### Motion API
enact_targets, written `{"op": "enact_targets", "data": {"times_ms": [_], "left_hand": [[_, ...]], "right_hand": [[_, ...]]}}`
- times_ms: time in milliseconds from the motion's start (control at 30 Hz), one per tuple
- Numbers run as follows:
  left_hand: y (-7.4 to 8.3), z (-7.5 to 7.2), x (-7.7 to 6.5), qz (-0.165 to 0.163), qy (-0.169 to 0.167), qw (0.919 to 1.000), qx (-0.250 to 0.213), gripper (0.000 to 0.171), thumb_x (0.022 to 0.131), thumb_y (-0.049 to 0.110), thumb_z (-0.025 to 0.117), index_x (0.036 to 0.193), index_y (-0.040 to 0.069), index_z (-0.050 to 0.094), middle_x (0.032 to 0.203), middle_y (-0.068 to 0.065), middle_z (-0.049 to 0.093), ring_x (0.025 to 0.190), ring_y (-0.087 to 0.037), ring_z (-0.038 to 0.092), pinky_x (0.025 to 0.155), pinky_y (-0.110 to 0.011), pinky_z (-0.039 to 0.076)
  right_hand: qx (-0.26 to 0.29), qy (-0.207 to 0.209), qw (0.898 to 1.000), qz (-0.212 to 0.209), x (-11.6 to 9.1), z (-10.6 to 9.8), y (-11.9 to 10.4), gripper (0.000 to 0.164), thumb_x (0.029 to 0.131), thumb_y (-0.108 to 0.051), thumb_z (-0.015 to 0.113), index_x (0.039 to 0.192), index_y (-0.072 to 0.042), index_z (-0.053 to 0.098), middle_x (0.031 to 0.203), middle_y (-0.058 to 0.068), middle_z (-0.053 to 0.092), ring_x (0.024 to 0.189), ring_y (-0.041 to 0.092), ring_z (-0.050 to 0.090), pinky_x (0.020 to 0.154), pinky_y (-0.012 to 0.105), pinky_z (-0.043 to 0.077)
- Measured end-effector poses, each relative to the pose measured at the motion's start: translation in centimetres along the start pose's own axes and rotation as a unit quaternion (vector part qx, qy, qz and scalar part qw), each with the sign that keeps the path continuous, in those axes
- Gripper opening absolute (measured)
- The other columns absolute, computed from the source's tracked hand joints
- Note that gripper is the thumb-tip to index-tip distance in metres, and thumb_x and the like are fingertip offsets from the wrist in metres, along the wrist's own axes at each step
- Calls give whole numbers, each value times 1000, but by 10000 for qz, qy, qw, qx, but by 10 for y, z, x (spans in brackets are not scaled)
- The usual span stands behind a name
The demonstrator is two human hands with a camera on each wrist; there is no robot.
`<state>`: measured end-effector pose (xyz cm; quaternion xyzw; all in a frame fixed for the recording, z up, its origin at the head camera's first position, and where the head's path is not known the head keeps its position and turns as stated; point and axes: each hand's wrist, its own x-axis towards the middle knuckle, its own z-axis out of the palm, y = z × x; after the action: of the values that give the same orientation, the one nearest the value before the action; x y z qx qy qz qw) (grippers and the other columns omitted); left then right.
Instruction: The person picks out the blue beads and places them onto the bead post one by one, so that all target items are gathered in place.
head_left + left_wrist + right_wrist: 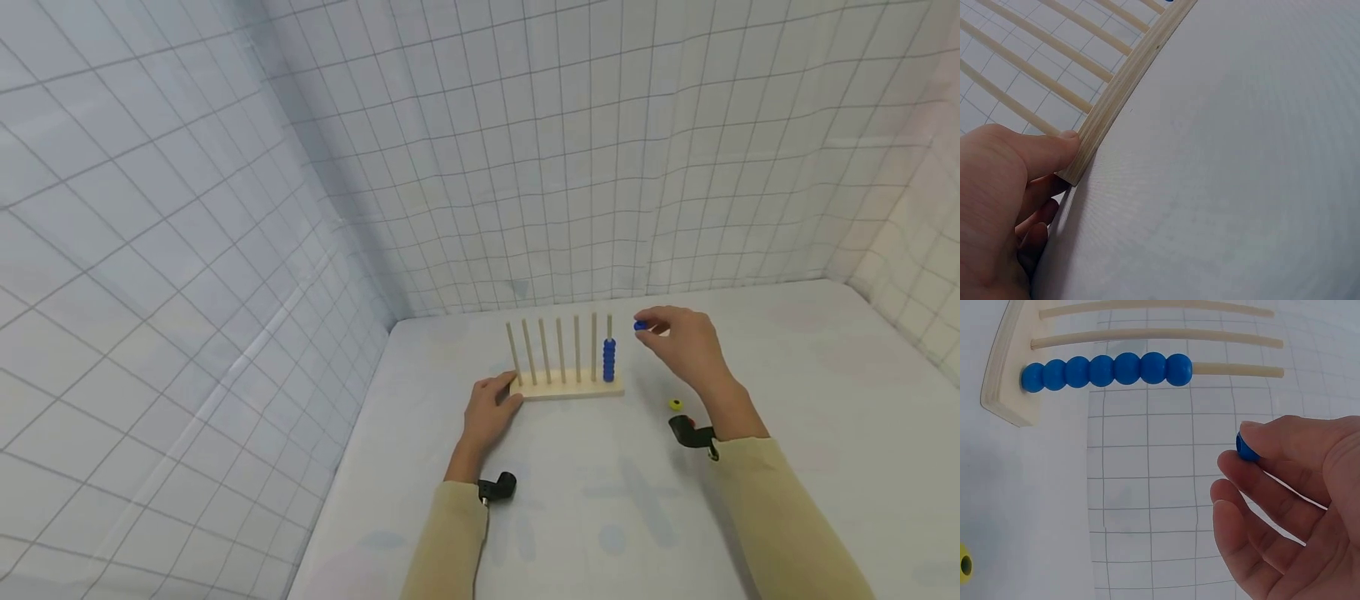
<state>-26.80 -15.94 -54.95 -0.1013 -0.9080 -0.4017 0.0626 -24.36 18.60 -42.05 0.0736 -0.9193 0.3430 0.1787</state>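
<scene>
A wooden peg rack [568,389] with several upright rods stands on the table. Its rightmost rod carries a stack of several blue beads [1102,370], the top of that rod bare; the other rods hold no beads. My left hand [489,411] grips the left end of the rack's base, thumb [1054,153] on the near side and the other fingers partly hidden behind it. To the right of the stacked rod, near rod-top height, my right hand [686,346] pinches a loose blue bead [1247,447] between thumb and forefinger. That bead is apart from the rod.
A yellow bead [677,405] lies on the white table [570,467], right of the rack. Close by, a bit of something red [691,422] shows, mostly covered by the right wrist camera [692,433]. Grid-patterned sheets [525,167] hang behind and at both sides.
</scene>
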Motion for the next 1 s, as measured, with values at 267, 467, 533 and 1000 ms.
{"op": "enact_targets", "data": {"times_ms": [267, 467, 533, 1000], "left_hand": [[2, 1, 1, 119, 24, 9999, -18, 49, 97, 36, 67, 143, 23, 59, 138, -9, 56, 131, -28, 45, 102, -60, 37], [4, 0, 1, 133, -1, 9999, 7, 49, 97, 36, 67, 144, 22, 59, 138, -9, 57, 131, -28, 45, 103, -58, 37], [4, 0, 0, 122, 14, 9999, -22, 49, 97, 35, 68, 143, 22, 59, 138, -9, 57, 131, -29, 45, 103, -59, 37], [1, -1, -1, 75, 30, 10000, 2, 49, 97, 36, 67, 143, 23, 59, 139, -8, 57, 131, -28, 45, 103, -59, 37]], "right_hand": [[24, 193, 9997, -130, 3, -4, -9, 28, 94, -15, 72, 120, -6, 72, 101, 13, 73, 95, 34, 63, 74, 48, 49], [29, 329, 9993, -178, 6, -8, -17, 28, 94, -15, 72, 121, -6, 72, 100, 13, 72, 96, 33, 63, 75, 48, 48], [64, 340, 9992, -208, 6, -8, -19, 28, 94, -15, 72, 121, -6, 72, 100, 13, 72, 96, 33, 63, 74, 48, 48], [240, 604, 9969, -443, 5, -7, -25, 26, 94, -15, 72, 120, -8, 73, 101, 11, 72, 96, 32, 63, 74, 45, 48]]}}
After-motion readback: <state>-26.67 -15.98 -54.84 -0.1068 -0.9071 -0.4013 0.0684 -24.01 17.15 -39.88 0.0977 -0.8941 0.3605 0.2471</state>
